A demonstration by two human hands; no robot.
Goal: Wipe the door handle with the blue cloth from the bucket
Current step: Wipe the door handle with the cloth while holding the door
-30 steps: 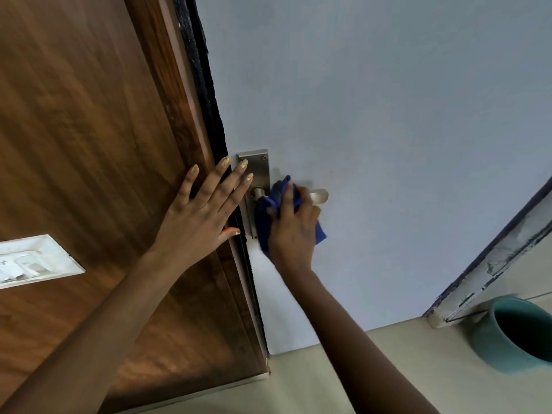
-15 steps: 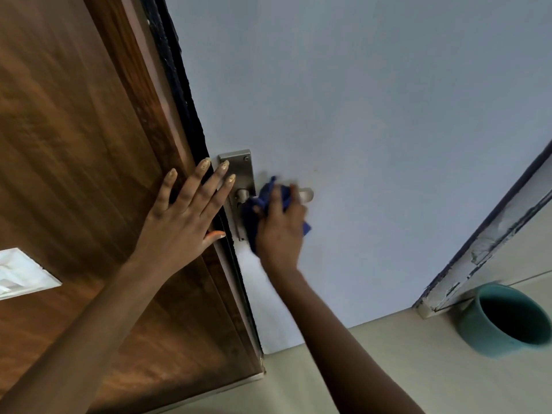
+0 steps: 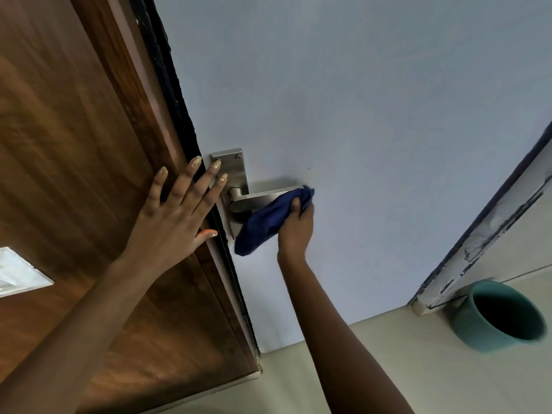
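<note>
A brushed-metal door handle (image 3: 257, 198) on a steel backplate sticks out from the pale blue door (image 3: 373, 115). My right hand (image 3: 295, 228) grips the dark blue cloth (image 3: 265, 225) and presses it against the far tip and underside of the lever. The cloth hangs down to the left below the lever. My left hand (image 3: 176, 216) lies flat, fingers spread, on the wooden frame edge, with its fingertips touching the backplate. A teal bucket (image 3: 501, 318) stands on the floor at the lower right.
A wooden panel (image 3: 74, 174) fills the left, with a white switch plate (image 3: 18, 273) on it. A chipped white door frame (image 3: 484, 240) runs diagonally at the right, just behind the bucket. Beige floor (image 3: 388, 369) lies below.
My right hand has slid the cloth from the lever's base out to its far tip, uncovering most of the lever. My left hand stays flat on the frame edge.
</note>
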